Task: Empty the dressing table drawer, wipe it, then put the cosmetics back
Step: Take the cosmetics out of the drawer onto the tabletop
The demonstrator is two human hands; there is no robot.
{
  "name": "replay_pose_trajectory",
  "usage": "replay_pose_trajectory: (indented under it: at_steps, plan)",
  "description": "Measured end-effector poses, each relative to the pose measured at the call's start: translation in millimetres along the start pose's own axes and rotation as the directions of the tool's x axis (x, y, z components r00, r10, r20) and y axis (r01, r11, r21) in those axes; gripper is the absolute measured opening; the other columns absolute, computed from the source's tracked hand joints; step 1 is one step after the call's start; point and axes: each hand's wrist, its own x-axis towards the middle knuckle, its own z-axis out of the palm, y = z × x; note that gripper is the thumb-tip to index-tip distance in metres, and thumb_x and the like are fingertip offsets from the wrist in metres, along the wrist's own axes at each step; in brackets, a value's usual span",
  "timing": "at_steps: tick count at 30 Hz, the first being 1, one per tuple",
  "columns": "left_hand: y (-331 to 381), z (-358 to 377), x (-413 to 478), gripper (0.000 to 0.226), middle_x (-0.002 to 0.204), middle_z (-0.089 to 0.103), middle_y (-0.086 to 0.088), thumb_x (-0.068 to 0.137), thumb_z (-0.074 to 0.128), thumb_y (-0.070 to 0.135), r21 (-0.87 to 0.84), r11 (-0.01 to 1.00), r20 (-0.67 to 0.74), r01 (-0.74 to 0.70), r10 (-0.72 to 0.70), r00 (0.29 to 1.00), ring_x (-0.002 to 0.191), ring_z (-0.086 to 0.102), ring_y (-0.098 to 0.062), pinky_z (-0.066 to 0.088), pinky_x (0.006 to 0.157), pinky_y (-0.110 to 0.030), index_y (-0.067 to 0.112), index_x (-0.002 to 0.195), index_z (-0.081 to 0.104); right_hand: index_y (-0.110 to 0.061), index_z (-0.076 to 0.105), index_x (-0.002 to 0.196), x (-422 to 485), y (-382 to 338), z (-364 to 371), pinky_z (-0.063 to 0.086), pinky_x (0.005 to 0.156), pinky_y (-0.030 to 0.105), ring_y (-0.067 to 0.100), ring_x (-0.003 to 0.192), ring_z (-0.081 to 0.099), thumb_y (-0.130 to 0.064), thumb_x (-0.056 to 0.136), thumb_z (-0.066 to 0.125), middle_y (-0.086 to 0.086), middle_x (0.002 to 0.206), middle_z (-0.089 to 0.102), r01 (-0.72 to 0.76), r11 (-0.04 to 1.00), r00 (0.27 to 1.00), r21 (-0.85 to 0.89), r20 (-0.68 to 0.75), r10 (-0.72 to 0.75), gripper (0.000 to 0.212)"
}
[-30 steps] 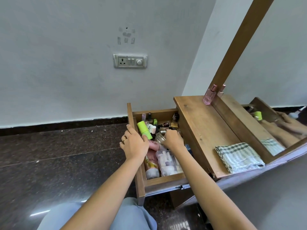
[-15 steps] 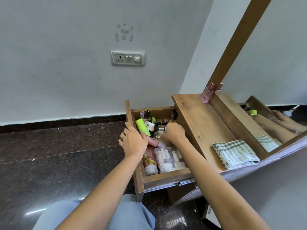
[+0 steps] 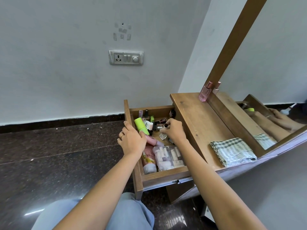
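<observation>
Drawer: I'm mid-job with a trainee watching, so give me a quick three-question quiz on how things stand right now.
1. True or false: the checked cloth lies inside the drawer.
2. The left hand holds: A) a green tube B) a comb C) the cloth?
3. Which hand pinches the dark cap?
Key: 1 false, it lies on the table top. 2 A. 3 the right hand.

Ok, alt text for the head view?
Two hands work in an open drawer crowded with cosmetics: the left hand holds a green tube, the right hand pinches a clear bottle by its dark cap. A checked cloth lies on the tabletop.
</observation>
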Motion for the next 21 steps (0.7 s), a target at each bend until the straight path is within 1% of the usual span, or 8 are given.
replay_pose_trajectory:
  at_steps: [2,5,7,9,11,14,18,21]
  plan:
    - [0,1,0,0.077,0.142,0.040,-0.020,0.093,0.052,0.036,0.003,1.000,-0.001,-0.004,0.004,1.000,0.128,0.041,-0.039,0.035,0.103,-0.054,0.002,0.150,0.013,-0.007,0.059,0.101,-6,3,3,0.051,0.063,0.032,0.019,0.079,0.060,-0.017,0.074,0.080,0.008,0.094,0.064,0.005,0.999,1.000,0.045,-0.011,-0.004,0.036]
    - [0,1,1,0.077,0.142,0.040,-0.020,0.093,0.052,0.036,0.008,1.000,-0.004,-0.002,0.002,1.000,0.128,0.041,-0.039,0.036,0.103,-0.055,0.002,0.150,0.013,-0.006,0.057,0.109,-12,6,6,0.045,0.067,0.028,0.017,0.086,0.057,-0.016,0.073,0.081,0.007,0.102,0.060,0.010,0.999,1.000,0.038,0.002,-0.010,0.045]
    - [-1,2,1,0.077,0.142,0.040,-0.020,0.092,0.052,0.036,0.009,1.000,-0.006,-0.002,0.002,1.000,0.128,0.041,-0.039,0.036,0.103,-0.055,0.002,0.150,0.013,-0.005,0.056,0.113,-15,7,3,0.048,0.068,0.029,0.019,0.088,0.058,-0.012,0.075,0.079,0.009,0.105,0.060,-0.010,1.000,1.000,0.024,0.008,0.009,0.045]
    - [0,1,1,0.077,0.142,0.040,-0.020,0.092,0.053,0.036,0.004,1.000,-0.009,-0.002,0.002,1.000,0.128,0.041,-0.039,0.036,0.103,-0.055,0.002,0.150,0.014,-0.004,0.057,0.113,-20,10,-6,0.053,0.074,0.034,0.025,0.092,0.062,-0.005,0.082,0.069,0.013,0.109,0.063,-0.029,0.996,0.999,-0.089,-0.033,0.026,0.034]
    - [0,1,1,0.078,0.142,0.040,-0.020,0.092,0.054,0.036,-0.002,1.000,-0.007,0.000,0.000,1.000,0.128,0.041,-0.039,0.037,0.103,-0.055,0.002,0.149,0.014,-0.002,0.057,0.114,-28,14,-14,0.052,0.079,0.034,0.029,0.099,0.064,0.000,0.090,0.055,0.015,0.112,0.063,-0.054,0.946,0.997,-0.321,-0.070,0.033,0.025]
    - [0,1,1,0.078,0.141,0.041,-0.020,0.092,0.054,0.036,-0.008,1.000,-0.011,-0.002,0.001,1.000,0.127,0.041,-0.039,0.037,0.102,-0.055,0.002,0.149,0.014,0.000,0.056,0.120,-43,23,-12,0.052,0.080,0.032,0.029,0.105,0.063,0.003,0.094,0.047,0.015,0.117,0.062,-0.098,0.858,0.995,-0.504,-0.075,0.070,0.028]
    - [0,1,-1,0.078,0.141,0.041,-0.020,0.092,0.054,0.036,-0.015,1.000,-0.007,-0.004,0.004,1.000,0.127,0.041,-0.039,0.037,0.103,-0.055,0.002,0.149,0.014,0.001,0.056,0.123,-54,33,-6,0.053,0.081,0.031,0.026,0.106,0.064,0.002,0.095,0.046,0.013,0.118,0.063,-0.171,0.854,0.985,-0.492,-0.060,0.162,0.030]
    - [0,1,-1,0.078,0.141,0.041,-0.020,0.092,0.054,0.036,-0.013,1.000,-0.005,-0.003,0.003,1.000,0.127,0.041,-0.039,0.037,0.103,-0.055,0.002,0.149,0.014,0.002,0.052,0.125,-59,32,-7,0.052,0.084,0.026,0.021,0.107,0.064,0.000,0.096,0.046,0.013,0.120,0.061,-0.184,0.887,0.983,-0.423,-0.083,0.164,0.030]
